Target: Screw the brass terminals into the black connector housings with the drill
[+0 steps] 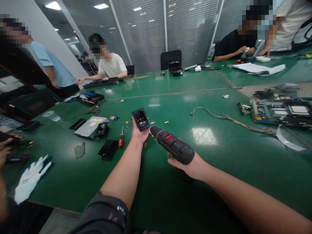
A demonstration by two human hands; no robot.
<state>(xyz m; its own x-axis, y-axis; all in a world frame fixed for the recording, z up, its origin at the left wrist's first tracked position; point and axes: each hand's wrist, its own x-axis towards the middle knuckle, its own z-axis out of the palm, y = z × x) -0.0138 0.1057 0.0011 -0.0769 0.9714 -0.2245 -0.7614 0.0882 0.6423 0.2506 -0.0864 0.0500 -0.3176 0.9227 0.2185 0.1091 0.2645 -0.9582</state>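
Note:
My left hand [138, 133] is closed around a small black plastic box [140, 119], which is tilted with its open side up. Small brass and metallic pieces show inside it. In my right hand [192, 165] is a black cordless drill [173, 145] with a red switch on top. Its chuck points left, close to the box's lower right edge; whether the tip touches is too small to tell. Small brass plates [166, 122] lie on the green table just beyond and beside the box.
Left of my arm lie an orange screwdriver [121, 139], a black plastic piece [107, 149], an optical drive [91, 126] and a white glove [31, 178]. To the right are a cable [234, 120] and a circuit board [275, 110]. Several people are around the table [170, 104].

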